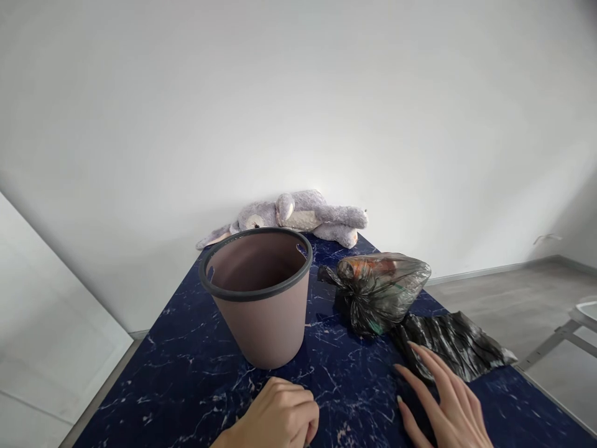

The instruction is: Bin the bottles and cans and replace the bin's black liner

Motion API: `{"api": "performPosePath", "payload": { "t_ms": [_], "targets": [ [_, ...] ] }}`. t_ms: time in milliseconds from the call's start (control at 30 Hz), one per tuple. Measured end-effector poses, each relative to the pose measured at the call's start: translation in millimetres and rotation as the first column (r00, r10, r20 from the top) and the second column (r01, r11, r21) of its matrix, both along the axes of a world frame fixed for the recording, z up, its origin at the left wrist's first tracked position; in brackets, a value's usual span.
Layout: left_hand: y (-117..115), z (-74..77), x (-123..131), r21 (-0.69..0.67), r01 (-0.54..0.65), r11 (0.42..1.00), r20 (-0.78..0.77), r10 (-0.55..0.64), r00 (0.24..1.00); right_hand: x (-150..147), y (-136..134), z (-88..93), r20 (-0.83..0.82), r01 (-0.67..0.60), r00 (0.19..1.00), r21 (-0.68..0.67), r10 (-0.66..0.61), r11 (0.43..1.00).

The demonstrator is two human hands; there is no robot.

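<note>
My left hand (278,412) rests on the table just in front of the bin, its fingers curled into a loose fist with nothing showing in them. To the right, my right hand (443,401) is open with fingers spread, its fingertips at the near edge of a flat, crinkled black plastic bag (459,341); whether they touch it I cannot tell. A mauve-brown waste bin (268,333) with a dark rim and handle holes stands upright; its visible inside shows no liner. Beside it lies a knotted, see-through black garbage bag (385,289) with orange and green items inside.
A grey plush rabbit (301,214) lies on its side at the table's far end, against the white wall. The table (186,367) has a dark blue marbled top. A white door or panel (41,330) is at left, and a metal-framed piece of furniture (559,336) at right.
</note>
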State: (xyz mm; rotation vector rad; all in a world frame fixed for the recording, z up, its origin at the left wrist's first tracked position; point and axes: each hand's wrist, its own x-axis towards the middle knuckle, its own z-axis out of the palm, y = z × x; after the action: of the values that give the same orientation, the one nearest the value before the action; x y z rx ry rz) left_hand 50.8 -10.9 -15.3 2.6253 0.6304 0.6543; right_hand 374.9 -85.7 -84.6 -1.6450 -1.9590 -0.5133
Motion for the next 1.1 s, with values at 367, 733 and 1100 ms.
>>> {"api": "performPosePath", "payload": {
  "t_ms": [367,733,1100],
  "targets": [
    [3,-0.3,2,0.001,-0.015,1.000,-0.062,0.015,0.998,7,2,-39.5,-0.079,0.254,0.963,-0.068,-0.259,0.965],
    [4,-1.4,2,0.009,-0.010,1.000,-0.044,0.010,0.999,8,2,-19.4,-0.413,0.323,0.841,-0.134,-0.349,0.937],
    [4,0.5,3,0.013,-0.007,1.000,-0.028,0.008,1.000,7,-10,4.7,-0.589,0.384,0.736,-0.041,-0.333,0.922]
  ]
}}
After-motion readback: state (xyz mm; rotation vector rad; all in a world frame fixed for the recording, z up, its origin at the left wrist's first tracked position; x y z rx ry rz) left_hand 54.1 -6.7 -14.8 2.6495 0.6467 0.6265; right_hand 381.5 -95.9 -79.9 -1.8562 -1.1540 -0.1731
